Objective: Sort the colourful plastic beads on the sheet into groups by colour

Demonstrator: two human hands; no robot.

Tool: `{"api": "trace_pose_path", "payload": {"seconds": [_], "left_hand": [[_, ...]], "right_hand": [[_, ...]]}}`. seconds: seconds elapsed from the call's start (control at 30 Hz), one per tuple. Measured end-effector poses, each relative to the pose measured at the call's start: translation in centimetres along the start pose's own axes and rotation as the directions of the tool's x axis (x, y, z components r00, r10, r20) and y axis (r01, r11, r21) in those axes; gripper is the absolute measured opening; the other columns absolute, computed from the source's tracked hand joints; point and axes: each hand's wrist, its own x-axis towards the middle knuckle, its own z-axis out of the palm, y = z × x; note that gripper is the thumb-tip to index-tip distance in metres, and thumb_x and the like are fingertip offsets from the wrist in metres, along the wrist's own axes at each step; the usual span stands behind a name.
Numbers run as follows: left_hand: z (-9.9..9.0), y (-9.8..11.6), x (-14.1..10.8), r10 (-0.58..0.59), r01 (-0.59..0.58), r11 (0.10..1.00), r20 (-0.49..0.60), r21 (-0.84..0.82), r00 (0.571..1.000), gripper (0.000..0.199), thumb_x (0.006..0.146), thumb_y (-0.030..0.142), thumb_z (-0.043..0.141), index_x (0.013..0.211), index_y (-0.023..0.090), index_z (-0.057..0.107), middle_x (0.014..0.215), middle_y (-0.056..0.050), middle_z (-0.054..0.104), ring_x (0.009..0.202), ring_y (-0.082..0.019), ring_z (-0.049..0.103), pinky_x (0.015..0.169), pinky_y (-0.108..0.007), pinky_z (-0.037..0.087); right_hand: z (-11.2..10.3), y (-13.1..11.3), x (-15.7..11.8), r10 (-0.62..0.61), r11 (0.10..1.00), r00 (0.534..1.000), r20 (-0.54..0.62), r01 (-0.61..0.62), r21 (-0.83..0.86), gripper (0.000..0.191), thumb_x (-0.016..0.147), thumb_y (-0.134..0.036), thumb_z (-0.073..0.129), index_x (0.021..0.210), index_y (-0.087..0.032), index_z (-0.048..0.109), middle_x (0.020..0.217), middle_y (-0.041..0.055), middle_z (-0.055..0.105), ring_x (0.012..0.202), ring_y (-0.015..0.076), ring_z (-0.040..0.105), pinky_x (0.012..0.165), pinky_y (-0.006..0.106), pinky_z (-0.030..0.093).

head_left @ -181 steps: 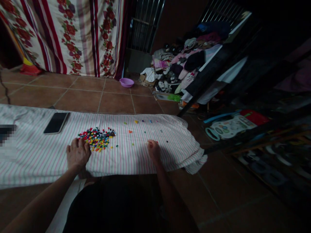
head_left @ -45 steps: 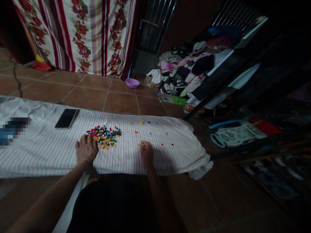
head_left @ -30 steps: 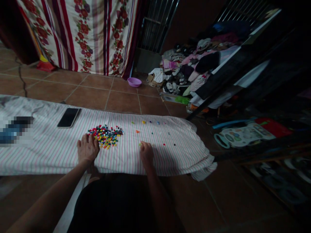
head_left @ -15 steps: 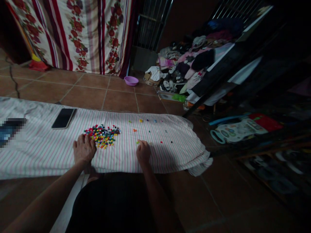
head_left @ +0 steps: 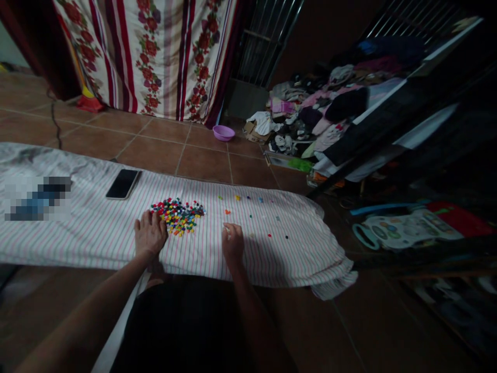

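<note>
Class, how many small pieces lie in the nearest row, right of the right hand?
3: a pale piece beside the right hand, then a red piece, then a black piece. The hand may hide more.

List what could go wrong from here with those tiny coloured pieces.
The left hand lies at the edge of the heap of tiny multicoloured pieces; a slip might scatter it. The right hand is near the small orange bits, which it could brush aside. The white striped fabric cloth bunches at one end; a tug might shift the heap.
</note>
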Motion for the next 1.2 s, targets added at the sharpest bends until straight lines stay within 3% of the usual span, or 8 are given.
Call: {"api": "trace_pose_path", "payload": {"seconds": [0.23,0.43,0.73,1.2], "left_hand": [[0.1,-0.1,-0.1,0.008,-0.008,1.0,-0.01,0.021,1.0,0.052,0.093,0.035,0.027,0.131,0.006,0.048,0.139,-0.024,0.046,0.129,-0.033,0.043,0.108,-0.052,0.029],[-0.1,0.1,-0.1,-0.01,0.01,1.0,0.014,0.002,1.0,0.052,0.092,0.034,0.028,0.132,0.005,0.047,0.141,-0.024,0.044,0.13,-0.034,0.042,0.11,-0.053,0.028],[-0.1,0.2,-0.1,0.002,-0.002,1.0,-0.015,-0.006,1.0,0.051,0.092,0.033,0.029,0.13,0.005,0.049,0.139,-0.025,0.047,0.13,-0.034,0.043,0.108,-0.053,0.03],[0.0,0.1,-0.1,0.003,-0.003,1.0,-0.005,-0.008,1.0,0.054,0.092,0.035,0.026,0.131,0.004,0.048,0.14,-0.026,0.045,0.13,-0.034,0.042,0.109,-0.054,0.028]], "right_hand": [[3.3,-3.9,0.6,-0.087,0.994,0.974,0.211,0.069,0.089,0.025,0.087,-0.017,0.051,0.104,-0.021,0.069,0.101,0.0056,0.063,0.089,0.0152,0.061,0.085,0.027,0.049],[5.1,-5.4,0.8,-0.105,0.994,0.953,0.284,0.092,0.058,0.028,0.085,-0.013,0.054,0.107,-0.021,0.069,0.103,0.0057,0.063,0.094,0.0161,0.06,0.089,0.027,0.048],[6.1,-5.8,0.8,-0.084,0.994,0.954,0.286,0.099,-0.039,0.023,0.083,-0.012,0.057,0.1,-0.022,0.07,0.102,0.0058,0.065,0.1,0.0183,0.059,0.091,0.029,0.046],[6.5,-5.5,-0.1,-0.075,0.996,0.973,0.218,0.081,-0.021,0.015,0.086,-0.015,0.055,0.096,-0.021,0.065,0.097,0.0037,0.064,0.09,0.0158,0.059,0.087,0.027,0.045]]}}
